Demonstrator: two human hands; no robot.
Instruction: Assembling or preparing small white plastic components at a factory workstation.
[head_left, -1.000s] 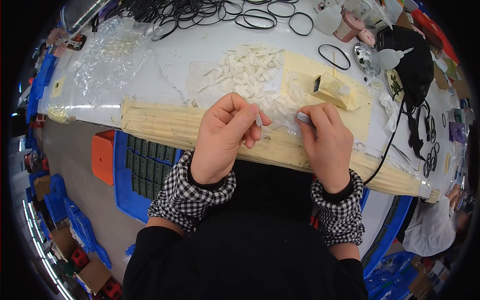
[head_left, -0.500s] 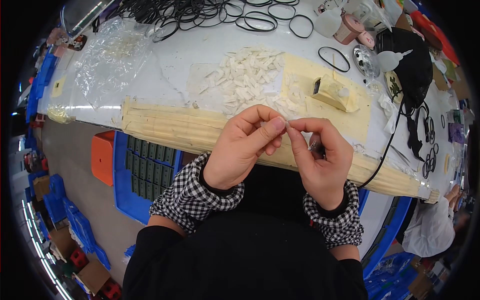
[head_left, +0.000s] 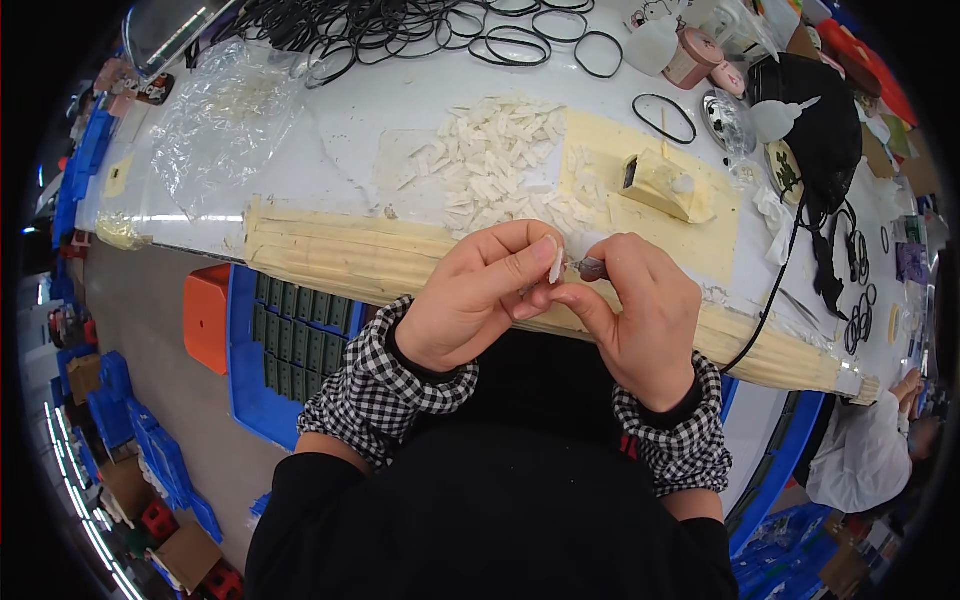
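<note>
My left hand (head_left: pixel 478 290) pinches a small white strip-like piece (head_left: pixel 556 266) between thumb and fingers. My right hand (head_left: pixel 645 315) grips a short grey metal tool (head_left: pixel 592 269) with a thin tip; its exact kind is unclear. The tool's tip points left, close to or against the white piece. Both hands are above the table's near edge. Just beyond them lies a loose heap of similar white pieces (head_left: pixel 495 150), partly spread over a pale yellow sheet (head_left: pixel 715 235). A block wrapped in yellow tape (head_left: pixel 663 190) stands on that sheet.
Black rubber-like loops (head_left: pixel 400 30) lie along the far side. Crumpled clear plastic (head_left: pixel 225 115) sits left, a black bag (head_left: pixel 825 120) and cable right. Yellow padding (head_left: pixel 340 245) covers the near edge. Below are an orange stool (head_left: pixel 207 320) and a blue crate (head_left: pixel 245 380). Another person's sleeve (head_left: pixel 860 455) shows far right.
The right fingers have parted from the left fingertips, and the grey tool has swung out from my right palm to point at the white piece, which now shows more plainly.
</note>
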